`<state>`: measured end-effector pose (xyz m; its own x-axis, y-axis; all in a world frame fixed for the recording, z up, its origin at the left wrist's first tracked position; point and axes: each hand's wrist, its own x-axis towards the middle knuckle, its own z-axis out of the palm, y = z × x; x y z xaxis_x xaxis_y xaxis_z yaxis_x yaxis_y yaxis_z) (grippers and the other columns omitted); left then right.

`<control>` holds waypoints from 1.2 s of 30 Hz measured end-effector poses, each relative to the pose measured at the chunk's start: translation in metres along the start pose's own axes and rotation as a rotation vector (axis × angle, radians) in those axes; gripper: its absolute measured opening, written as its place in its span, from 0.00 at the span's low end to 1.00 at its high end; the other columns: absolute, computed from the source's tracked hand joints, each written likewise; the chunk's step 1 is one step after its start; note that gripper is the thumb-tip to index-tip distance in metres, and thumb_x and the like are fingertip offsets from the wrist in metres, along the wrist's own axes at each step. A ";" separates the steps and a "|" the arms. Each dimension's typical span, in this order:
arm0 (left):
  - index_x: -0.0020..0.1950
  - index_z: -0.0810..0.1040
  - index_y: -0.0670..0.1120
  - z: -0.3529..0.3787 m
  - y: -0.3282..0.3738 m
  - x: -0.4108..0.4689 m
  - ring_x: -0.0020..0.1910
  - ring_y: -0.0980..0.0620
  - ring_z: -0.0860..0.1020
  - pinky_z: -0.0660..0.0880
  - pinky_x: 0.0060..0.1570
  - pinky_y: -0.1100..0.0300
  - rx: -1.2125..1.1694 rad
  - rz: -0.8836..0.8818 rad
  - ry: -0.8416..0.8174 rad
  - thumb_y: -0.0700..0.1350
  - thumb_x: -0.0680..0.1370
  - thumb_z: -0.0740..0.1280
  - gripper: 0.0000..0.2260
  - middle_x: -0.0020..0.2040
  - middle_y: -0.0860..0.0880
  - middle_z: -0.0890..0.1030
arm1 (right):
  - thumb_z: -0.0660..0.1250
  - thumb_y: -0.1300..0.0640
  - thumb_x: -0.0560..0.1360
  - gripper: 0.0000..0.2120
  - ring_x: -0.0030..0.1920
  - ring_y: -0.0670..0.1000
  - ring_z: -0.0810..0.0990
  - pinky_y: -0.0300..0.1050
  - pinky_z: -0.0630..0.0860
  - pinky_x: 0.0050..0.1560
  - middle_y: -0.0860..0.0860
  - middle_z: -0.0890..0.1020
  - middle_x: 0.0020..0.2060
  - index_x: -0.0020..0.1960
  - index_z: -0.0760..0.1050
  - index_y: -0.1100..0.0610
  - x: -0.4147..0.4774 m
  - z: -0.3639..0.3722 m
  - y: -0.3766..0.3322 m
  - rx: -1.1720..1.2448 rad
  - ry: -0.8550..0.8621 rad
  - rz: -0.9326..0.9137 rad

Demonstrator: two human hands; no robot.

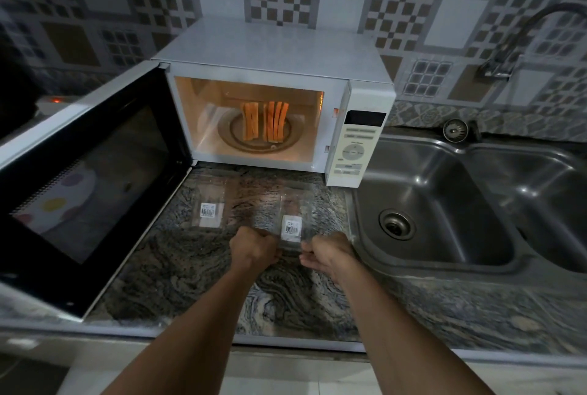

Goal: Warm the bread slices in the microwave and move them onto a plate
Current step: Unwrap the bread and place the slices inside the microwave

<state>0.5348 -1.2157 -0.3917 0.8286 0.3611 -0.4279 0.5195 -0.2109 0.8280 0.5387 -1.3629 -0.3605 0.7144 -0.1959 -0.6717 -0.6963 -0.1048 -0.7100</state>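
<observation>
Head cam: bread slices (pixel 265 121) are stood inside the open microwave (pixel 273 54) while the right-side clear wrapper (pixel 292 220) is pinched by left hand (pixel 254 248) and right hand (pixel 327 251), so letting go and getting the door (pixel 92 172) shut is probably called for next.

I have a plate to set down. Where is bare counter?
Bare counter lies at the front edge, between microwave door and left hand. Crowded nearer the microwave: left packet, and right packet gripped by left and right hand.

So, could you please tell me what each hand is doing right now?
Left hand: curled, pinching the near edge of the clear bag.
Right hand: curled, pinching the same bag.
</observation>
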 end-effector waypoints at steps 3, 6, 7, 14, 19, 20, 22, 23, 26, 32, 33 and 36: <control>0.34 0.85 0.43 0.001 0.000 -0.001 0.30 0.49 0.84 0.84 0.38 0.49 0.048 0.038 0.025 0.41 0.71 0.70 0.07 0.29 0.45 0.83 | 0.69 0.65 0.77 0.04 0.33 0.53 0.85 0.43 0.82 0.31 0.60 0.84 0.37 0.48 0.80 0.67 -0.004 0.000 -0.003 -0.136 0.052 -0.088; 0.38 0.86 0.45 -0.002 0.003 -0.008 0.30 0.49 0.83 0.83 0.38 0.53 0.147 0.102 0.078 0.45 0.71 0.71 0.06 0.30 0.46 0.83 | 0.72 0.61 0.76 0.07 0.31 0.52 0.85 0.46 0.84 0.34 0.59 0.84 0.35 0.43 0.77 0.64 -0.003 0.000 -0.004 -0.268 0.075 -0.117; 0.39 0.86 0.45 -0.004 0.004 -0.010 0.31 0.49 0.83 0.83 0.39 0.55 0.193 0.128 0.095 0.47 0.72 0.71 0.07 0.31 0.46 0.83 | 0.73 0.58 0.75 0.09 0.30 0.52 0.85 0.47 0.84 0.34 0.58 0.85 0.33 0.42 0.77 0.63 -0.003 0.001 -0.003 -0.332 0.097 -0.130; 0.44 0.83 0.48 -0.026 0.013 -0.029 0.32 0.49 0.76 0.72 0.32 0.60 0.547 0.341 0.314 0.55 0.78 0.65 0.13 0.34 0.48 0.79 | 0.62 0.42 0.79 0.21 0.52 0.60 0.81 0.48 0.76 0.45 0.57 0.81 0.54 0.61 0.69 0.57 -0.016 0.012 -0.010 -0.700 0.392 -0.401; 0.60 0.71 0.48 -0.052 0.014 -0.023 0.57 0.42 0.70 0.73 0.50 0.49 0.650 0.527 0.480 0.52 0.75 0.69 0.17 0.57 0.43 0.73 | 0.62 0.37 0.77 0.36 0.63 0.63 0.72 0.53 0.73 0.49 0.62 0.70 0.65 0.74 0.49 0.52 -0.017 0.034 -0.017 -0.688 0.389 -0.501; 0.63 0.68 0.48 -0.056 0.013 -0.019 0.59 0.41 0.68 0.71 0.54 0.47 0.627 0.519 0.503 0.52 0.75 0.69 0.20 0.59 0.41 0.71 | 0.63 0.36 0.76 0.40 0.64 0.63 0.71 0.55 0.74 0.51 0.63 0.68 0.67 0.76 0.44 0.51 -0.016 0.039 -0.017 -0.693 0.381 -0.502; 0.69 0.62 0.49 -0.064 0.010 -0.008 0.64 0.38 0.64 0.66 0.61 0.44 0.575 0.456 0.521 0.53 0.73 0.72 0.29 0.65 0.39 0.67 | 0.65 0.35 0.75 0.48 0.67 0.64 0.69 0.56 0.75 0.54 0.64 0.66 0.69 0.78 0.35 0.48 -0.016 0.048 -0.017 -0.722 0.364 -0.496; 0.72 0.60 0.49 -0.067 0.009 -0.003 0.66 0.37 0.62 0.64 0.64 0.43 0.575 0.417 0.515 0.55 0.71 0.73 0.35 0.68 0.37 0.64 | 0.66 0.34 0.74 0.51 0.67 0.65 0.69 0.56 0.75 0.55 0.65 0.65 0.70 0.78 0.32 0.47 -0.015 0.051 -0.017 -0.739 0.354 -0.495; 0.78 0.51 0.54 -0.072 0.000 0.021 0.73 0.33 0.56 0.59 0.70 0.38 0.621 0.316 0.498 0.61 0.67 0.74 0.47 0.76 0.35 0.55 | 0.70 0.35 0.72 0.57 0.66 0.65 0.71 0.56 0.76 0.56 0.66 0.64 0.70 0.78 0.28 0.47 -0.012 0.062 -0.015 -0.746 0.348 -0.482; 0.77 0.35 0.63 -0.074 -0.005 0.038 0.67 0.35 0.66 0.68 0.62 0.44 0.681 0.228 0.316 0.58 0.73 0.71 0.48 0.75 0.39 0.58 | 0.75 0.43 0.71 0.59 0.66 0.65 0.70 0.57 0.75 0.60 0.64 0.64 0.71 0.77 0.28 0.45 -0.002 0.068 -0.008 -0.757 0.374 -0.457; 0.77 0.35 0.63 -0.074 -0.006 0.039 0.65 0.36 0.68 0.68 0.60 0.45 0.675 0.231 0.301 0.57 0.74 0.70 0.47 0.73 0.39 0.60 | 0.75 0.44 0.71 0.59 0.66 0.65 0.70 0.57 0.74 0.61 0.64 0.64 0.71 0.78 0.29 0.45 -0.003 0.068 -0.008 -0.755 0.371 -0.455; 0.77 0.34 0.62 -0.075 -0.006 0.039 0.61 0.37 0.70 0.69 0.60 0.46 0.657 0.260 0.292 0.55 0.74 0.70 0.48 0.67 0.39 0.67 | 0.76 0.43 0.70 0.59 0.67 0.65 0.70 0.57 0.75 0.61 0.64 0.63 0.71 0.78 0.30 0.45 -0.006 0.065 -0.007 -0.757 0.366 -0.457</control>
<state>0.5485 -1.1327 -0.3861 0.9001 0.4316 -0.0599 0.4078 -0.7861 0.4645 0.5432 -1.2980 -0.3650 0.9518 -0.2587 -0.1649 -0.3065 -0.8243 -0.4760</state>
